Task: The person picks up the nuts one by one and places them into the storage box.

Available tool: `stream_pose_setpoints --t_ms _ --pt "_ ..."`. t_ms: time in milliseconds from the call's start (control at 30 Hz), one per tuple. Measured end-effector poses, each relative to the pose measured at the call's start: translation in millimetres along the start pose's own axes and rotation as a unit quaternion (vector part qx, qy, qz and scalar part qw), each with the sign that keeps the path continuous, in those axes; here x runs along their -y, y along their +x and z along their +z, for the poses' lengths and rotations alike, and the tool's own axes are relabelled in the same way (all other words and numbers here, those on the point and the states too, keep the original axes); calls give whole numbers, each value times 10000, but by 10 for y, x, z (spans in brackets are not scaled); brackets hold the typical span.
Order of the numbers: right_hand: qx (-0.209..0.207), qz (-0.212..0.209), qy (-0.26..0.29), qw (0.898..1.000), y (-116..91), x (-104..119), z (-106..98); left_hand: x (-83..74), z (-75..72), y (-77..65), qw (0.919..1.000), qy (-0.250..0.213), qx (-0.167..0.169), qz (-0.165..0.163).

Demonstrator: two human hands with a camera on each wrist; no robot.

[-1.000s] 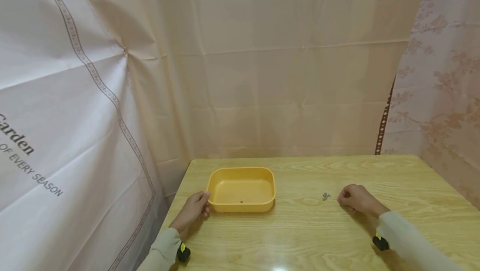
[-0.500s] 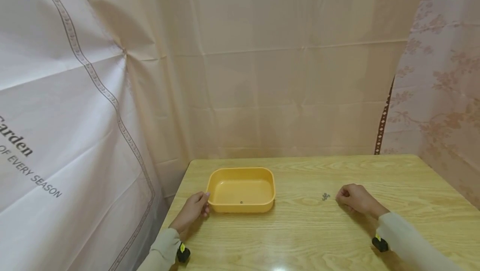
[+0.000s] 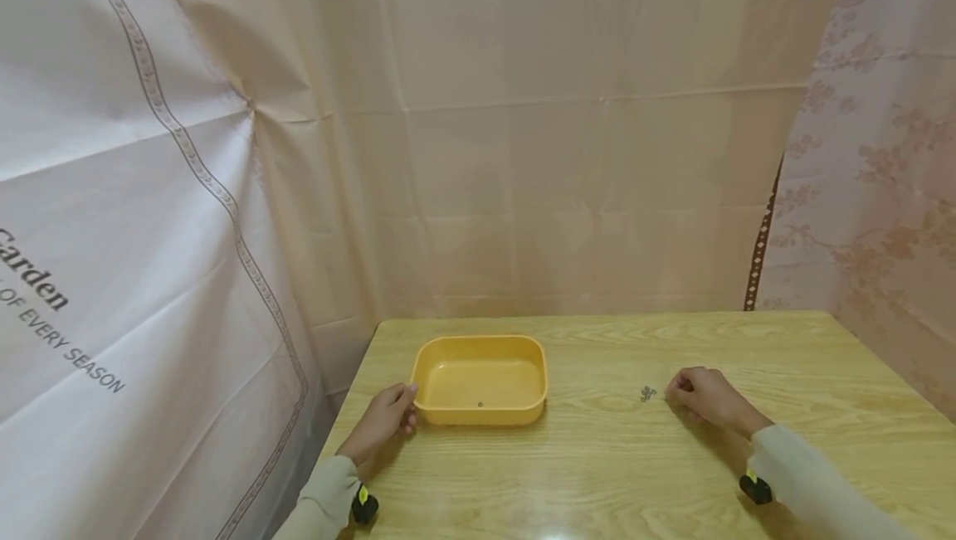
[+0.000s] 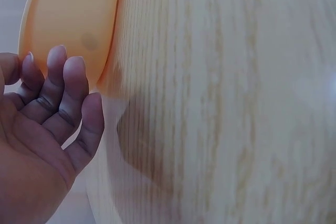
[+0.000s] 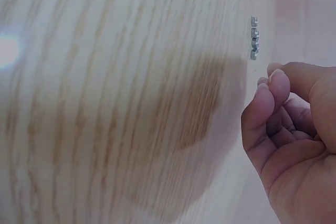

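Note:
A yellow rectangular tray (image 3: 481,415) sits on the left part of the wooden table. My left hand (image 3: 384,417) grips its near left corner, the thumb at the rim and the curled fingers (image 4: 75,74) against the outer wall. One small dark nut (image 3: 480,404) lies inside the tray near the front. To the right, several small metal nuts (image 3: 648,394) are clustered on the table; the right wrist view shows these silvery nuts (image 5: 254,39) just beyond the fingertips. My right hand (image 3: 709,397) is beside them, fingers curled and thumb close to the index fingertip, nothing visible between them.
The light wood-grain table (image 3: 597,465) runs back to a beige hanging cloth (image 3: 560,192). A white printed cloth (image 3: 149,274) hangs on the left, a floral one (image 3: 881,192) on the right. Each wrist carries a small black device (image 3: 756,487).
My right hand has edged slightly left, closer to the nuts. The left hand and the tray have stayed in place.

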State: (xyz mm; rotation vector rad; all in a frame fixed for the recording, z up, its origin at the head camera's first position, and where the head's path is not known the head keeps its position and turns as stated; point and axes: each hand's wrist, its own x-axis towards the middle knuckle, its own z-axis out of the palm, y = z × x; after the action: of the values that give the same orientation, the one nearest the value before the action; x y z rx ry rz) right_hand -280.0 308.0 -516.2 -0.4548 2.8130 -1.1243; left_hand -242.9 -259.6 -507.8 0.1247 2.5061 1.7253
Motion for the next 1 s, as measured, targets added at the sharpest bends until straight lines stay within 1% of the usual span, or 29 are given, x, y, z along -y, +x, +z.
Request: stream_pose_setpoints --t_ms 133,267,500,567,633,1000 --pt "-17 -28 70 10000 2 23 27 25 -2 -5 10000 -58 50 28" --pt "-48 -140 10 9999 14 48 40 33 5 -6 9999 -134 54 23" --pt "-23 -431 -89 9990 39 143 31 29 6 -16 9999 -97 58 103" --pt "-39 -450 -97 9989 52 172 35 29 6 -19 9999 -74 52 120" --pt "-52 -515 -135 9986 64 193 40 24 6 -19 9999 -75 41 92" --pt "-21 -475 -41 9989 105 211 71 21 -1 -16 9999 -96 63 111"
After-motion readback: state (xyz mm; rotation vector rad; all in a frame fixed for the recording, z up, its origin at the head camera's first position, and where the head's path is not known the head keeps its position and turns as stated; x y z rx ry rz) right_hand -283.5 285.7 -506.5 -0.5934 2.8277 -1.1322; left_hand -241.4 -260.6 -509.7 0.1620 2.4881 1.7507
